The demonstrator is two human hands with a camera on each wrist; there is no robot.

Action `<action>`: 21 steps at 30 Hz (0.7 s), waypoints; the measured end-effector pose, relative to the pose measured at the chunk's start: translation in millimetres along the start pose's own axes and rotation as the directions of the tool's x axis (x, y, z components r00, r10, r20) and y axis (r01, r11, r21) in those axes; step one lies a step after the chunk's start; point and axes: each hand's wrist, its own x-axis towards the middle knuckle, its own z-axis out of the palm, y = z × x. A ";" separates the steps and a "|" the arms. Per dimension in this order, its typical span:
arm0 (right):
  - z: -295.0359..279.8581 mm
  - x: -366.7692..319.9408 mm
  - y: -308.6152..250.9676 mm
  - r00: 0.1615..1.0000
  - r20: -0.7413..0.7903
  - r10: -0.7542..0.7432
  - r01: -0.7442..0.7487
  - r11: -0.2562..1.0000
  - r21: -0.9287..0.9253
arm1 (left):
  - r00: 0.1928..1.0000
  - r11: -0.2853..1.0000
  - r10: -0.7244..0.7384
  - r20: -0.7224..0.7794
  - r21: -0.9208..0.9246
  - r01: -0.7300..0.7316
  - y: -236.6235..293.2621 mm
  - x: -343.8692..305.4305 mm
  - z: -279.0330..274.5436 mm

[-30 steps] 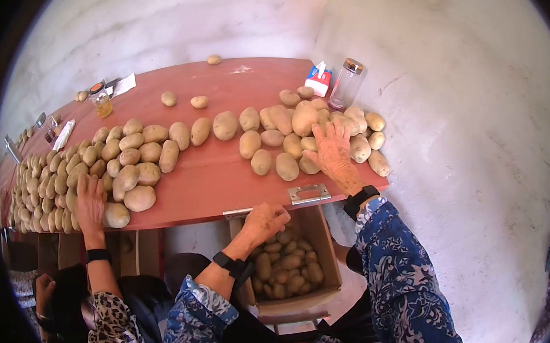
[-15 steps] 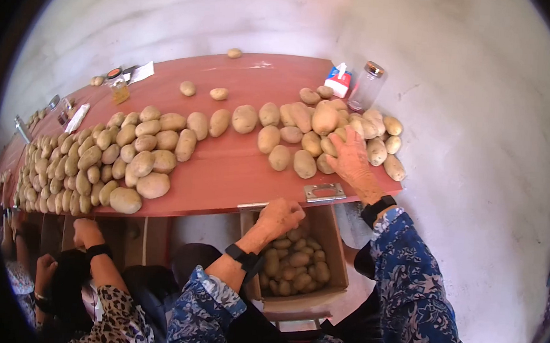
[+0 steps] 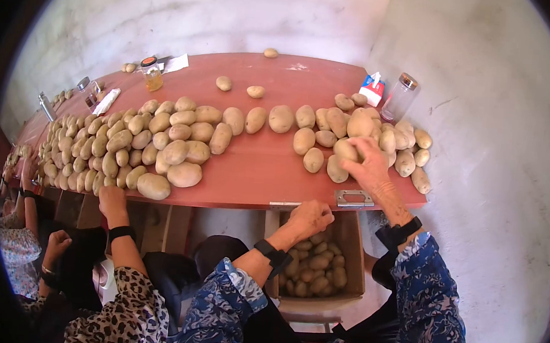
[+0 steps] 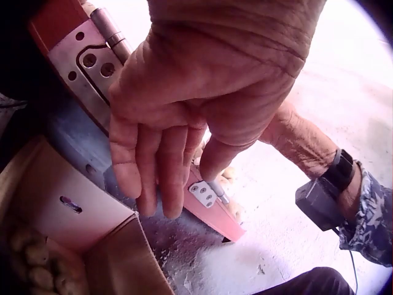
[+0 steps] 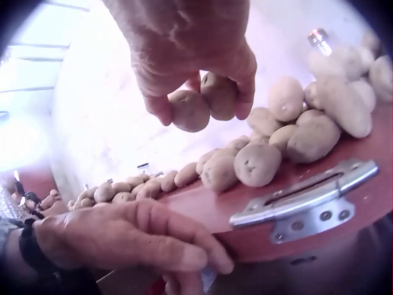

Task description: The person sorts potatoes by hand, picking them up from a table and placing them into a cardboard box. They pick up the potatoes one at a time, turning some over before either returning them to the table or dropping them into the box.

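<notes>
In the right wrist view, my right hand (image 5: 190, 49) pinches two potatoes side by side between thumb and fingers, a rounder potato (image 5: 189, 110) and a darker potato (image 5: 219, 96). They are held up above the red table (image 3: 248, 185), beside the loose pile at its right end. My left hand (image 3: 310, 218) hangs at the table's front edge, over a cardboard box (image 3: 353, 260) partly filled with potatoes. Its fingers (image 4: 171, 166) point down, loosely bent, and nothing is in them.
A metal hinge (image 3: 353, 199) sits on the table's front edge. Many potatoes (image 3: 153, 186) cover the left side. A clear bottle (image 3: 400, 98) and a tissue pack (image 3: 372, 88) stand at the back right. Another person's hand (image 3: 113, 203) is at the edge on the left.
My right hand has risen off the right-hand pile with two potatoes in its grip. The head view has swung left. The neighbour's hand dropped from the potatoes, then came back up to the edge.
</notes>
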 end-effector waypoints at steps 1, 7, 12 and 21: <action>2.4 0.4 -14.5 0.998 0.060 -0.013 0.007 0.994 0.106 | 1.000 1.000 -0.004 0.000 0.004 0.004 0.4 0.3 0.5; 37.1 -11.6 -62.8 0.931 0.328 -0.162 0.130 0.985 0.117 | 1.000 1.000 -0.010 -0.021 0.023 0.011 -20.7 18.9 18.5; 70.1 6.2 -83.9 0.907 0.395 -0.147 0.073 0.978 0.195 | 1.000 0.998 -0.006 0.027 0.063 0.005 -22.0 23.0 16.8; 131.4 44.0 -101.5 0.923 0.379 0.072 -0.101 0.993 0.057 | 0.991 0.977 0.133 0.004 0.165 -0.131 -53.9 10.8 11.3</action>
